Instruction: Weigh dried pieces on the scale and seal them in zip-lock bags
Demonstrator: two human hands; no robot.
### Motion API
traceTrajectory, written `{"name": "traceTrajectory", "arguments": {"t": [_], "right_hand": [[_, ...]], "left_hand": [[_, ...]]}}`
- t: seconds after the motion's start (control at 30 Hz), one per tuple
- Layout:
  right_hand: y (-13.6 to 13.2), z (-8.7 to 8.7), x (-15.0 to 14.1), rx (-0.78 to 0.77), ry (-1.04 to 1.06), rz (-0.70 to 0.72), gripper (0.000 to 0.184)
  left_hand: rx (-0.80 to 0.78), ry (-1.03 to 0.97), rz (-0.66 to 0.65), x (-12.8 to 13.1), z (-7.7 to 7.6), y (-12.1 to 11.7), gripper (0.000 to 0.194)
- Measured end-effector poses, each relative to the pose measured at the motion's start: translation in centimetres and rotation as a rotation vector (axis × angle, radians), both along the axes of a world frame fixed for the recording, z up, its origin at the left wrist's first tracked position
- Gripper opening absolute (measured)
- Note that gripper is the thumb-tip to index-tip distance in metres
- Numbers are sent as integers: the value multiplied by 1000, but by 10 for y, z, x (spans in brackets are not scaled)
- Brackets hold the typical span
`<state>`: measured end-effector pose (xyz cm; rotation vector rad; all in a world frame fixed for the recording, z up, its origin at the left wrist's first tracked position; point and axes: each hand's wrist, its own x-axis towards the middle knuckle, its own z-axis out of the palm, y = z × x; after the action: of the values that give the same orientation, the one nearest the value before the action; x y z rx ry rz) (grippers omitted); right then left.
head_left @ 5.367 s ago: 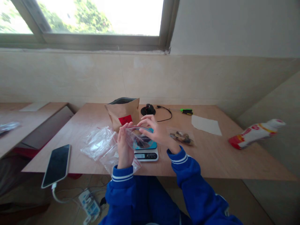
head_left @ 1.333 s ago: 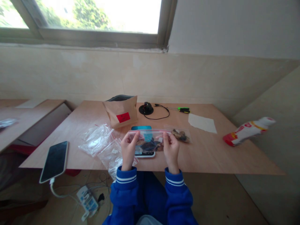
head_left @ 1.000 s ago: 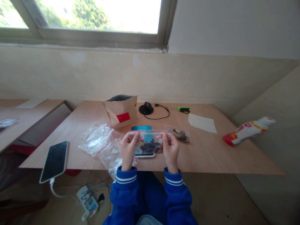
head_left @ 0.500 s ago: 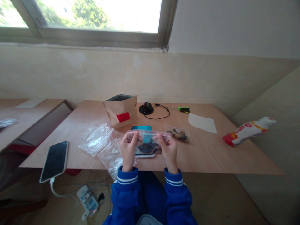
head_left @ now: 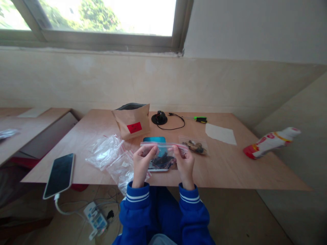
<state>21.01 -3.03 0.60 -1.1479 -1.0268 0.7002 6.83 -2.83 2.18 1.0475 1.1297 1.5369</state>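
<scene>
Between my two hands a clear zip-lock bag (head_left: pixel 165 160) with a red-striped seal hangs over the table, dark dried pieces inside it. My left hand (head_left: pixel 143 162) pinches the seal left of its middle, thumb on top. Toward the other end, my right hand (head_left: pixel 184 164) grips the same strip between thumb and fingers. Behind and below the bag lies a blue-screened device (head_left: pixel 155 139), partly covered by it. A second filled zip-lock bag (head_left: pixel 196 147), with brown dried pieces, rests just beyond my right hand.
Several clear plastic bags (head_left: pixel 107 152) lie to the left, some over the front edge. A kraft pouch (head_left: pixel 133 119) stands behind. A phone (head_left: pixel 60 175) on a white cable overhangs the edge. Farther back are a black round-based device (head_left: pixel 159 118), screwdrivers (head_left: pixel 201 119), paper (head_left: pixel 221 133) and a bottle (head_left: pixel 270 143).
My left hand has slid inward along the seal, its thumb now nearer the middle. My right hand has shifted slightly to the right, and the bag has moved a little with it.
</scene>
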Motion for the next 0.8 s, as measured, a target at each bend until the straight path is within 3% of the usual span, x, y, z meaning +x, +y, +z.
{"name": "traceTrajectory", "arguments": {"t": [0.1,0.23,0.6,0.8], "right_hand": [[1,-1,1,-73,45,84,26],[2,0,0,-58,35,181,23],[8,1,-9,4,-3,134,19],[7,6,-12,-83,44,205,24]], "left_hand": [[13,17,17,0,1,-1,27],[-15,4,12,1,0,-1,28],[25,85,81,-2,1,1,27],[65,67,84,-6,0,0,26]]}}
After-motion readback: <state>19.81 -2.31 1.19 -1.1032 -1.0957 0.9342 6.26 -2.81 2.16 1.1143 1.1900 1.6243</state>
